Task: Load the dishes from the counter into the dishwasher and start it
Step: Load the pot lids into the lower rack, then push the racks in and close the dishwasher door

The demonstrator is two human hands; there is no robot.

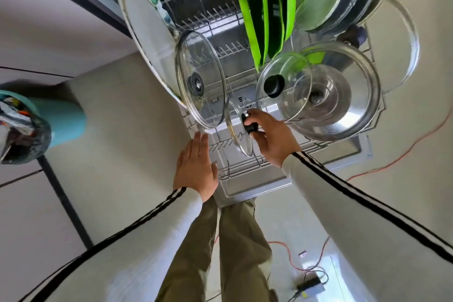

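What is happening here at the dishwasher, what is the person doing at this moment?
A person is loading the pulled-out dishwasher rack. The right hand grips a small glass lid by its black knob and holds it on edge over the front tines. The left hand is open beside the rack's left edge and holds nothing. A large white plate, green plates, a larger glass lid and a steel lid already stand in the rack.

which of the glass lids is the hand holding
The smallest glass lid, upright at the front of the rack: the right hand grips its black knob. The bigger glass lids behind it are untouched.
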